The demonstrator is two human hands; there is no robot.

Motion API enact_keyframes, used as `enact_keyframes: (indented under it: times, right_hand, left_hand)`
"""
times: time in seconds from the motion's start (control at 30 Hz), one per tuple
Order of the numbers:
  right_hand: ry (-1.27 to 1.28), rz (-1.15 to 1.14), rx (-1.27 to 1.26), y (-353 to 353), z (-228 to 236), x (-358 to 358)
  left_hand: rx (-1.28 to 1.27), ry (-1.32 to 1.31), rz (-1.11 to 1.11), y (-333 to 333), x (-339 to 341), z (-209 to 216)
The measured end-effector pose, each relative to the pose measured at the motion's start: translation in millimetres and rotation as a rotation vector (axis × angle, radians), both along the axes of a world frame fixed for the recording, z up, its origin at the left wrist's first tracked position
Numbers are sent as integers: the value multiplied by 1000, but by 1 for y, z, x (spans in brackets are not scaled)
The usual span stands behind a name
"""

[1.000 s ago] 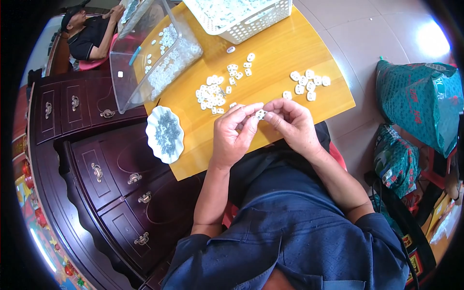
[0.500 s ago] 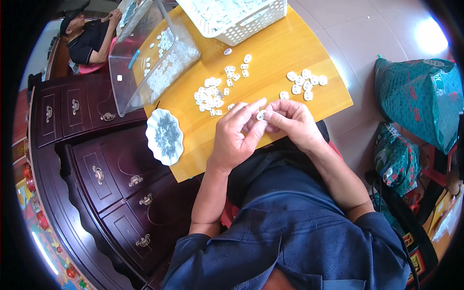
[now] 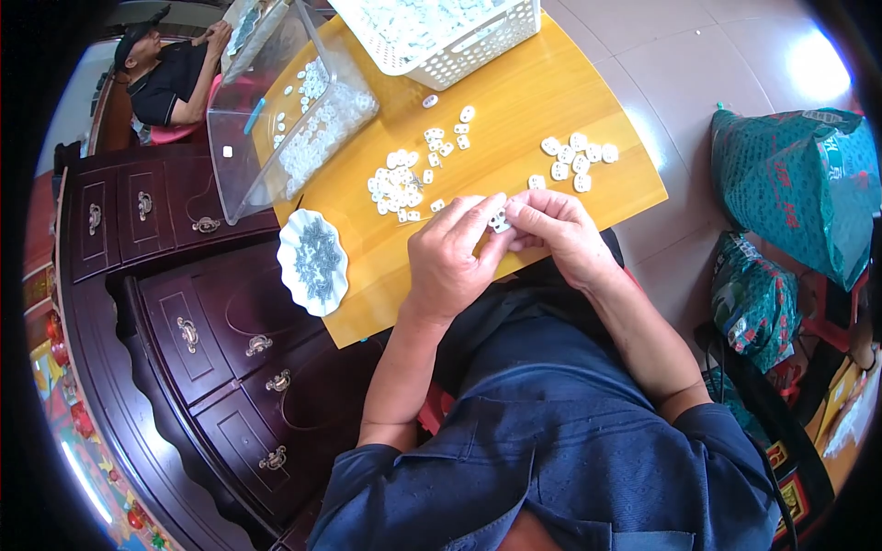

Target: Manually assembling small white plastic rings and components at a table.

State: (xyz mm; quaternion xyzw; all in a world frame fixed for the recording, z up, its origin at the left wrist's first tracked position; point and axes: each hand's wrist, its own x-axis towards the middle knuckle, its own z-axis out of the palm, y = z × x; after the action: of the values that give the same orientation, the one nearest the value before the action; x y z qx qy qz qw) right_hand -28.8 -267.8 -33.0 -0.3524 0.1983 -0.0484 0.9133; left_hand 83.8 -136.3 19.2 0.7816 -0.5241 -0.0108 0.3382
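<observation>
Between my fingertips, above the near edge of the yellow table (image 3: 514,138), is a small white plastic piece (image 3: 499,221) with dark holes. My left hand (image 3: 452,253) pinches it from the left, and my right hand (image 3: 562,234) closes on its right side. Fingers partly cover the piece. Just beyond my left hand lies a loose pile of small white parts (image 3: 393,188) with some tiny metal pins among them. Past my right hand sits a group of rounded white two-hole pieces (image 3: 580,163). A scalloped white dish (image 3: 287,266) holds many thin grey metal pins (image 3: 317,257).
A white perforated basket (image 3: 478,55) full of white parts stands at the table's far edge. Left of it, a clear plastic bin (image 3: 241,174) holds more small parts. A dark wooden drawer cabinet (image 3: 184,294) is at left; green bags (image 3: 790,184) stand right. Another person (image 3: 170,83) sits far left.
The white piece has been turned between my fingers, so more of its holed face shows. My right fingertips have shifted slightly over its upper edge.
</observation>
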Motion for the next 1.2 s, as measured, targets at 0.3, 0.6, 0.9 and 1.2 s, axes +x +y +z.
enact_keyframes:
  times: [0.3,0.6,0.9,1.2]
  right_hand:
    - [6,-11,-29,3,1,-1]
    - [3,-59,-39,5,-2,-1]
    - [15,-96,-130,10,-3,2]
    - [155,-169,-689,11,0,-1]
  left_hand:
    - [28,21,-9,2,0,3]
    - [12,4,-13,-2,-1,4]
    - [-13,-9,11,1,-1,-2]
    - [-23,254,77,16,8,-2]
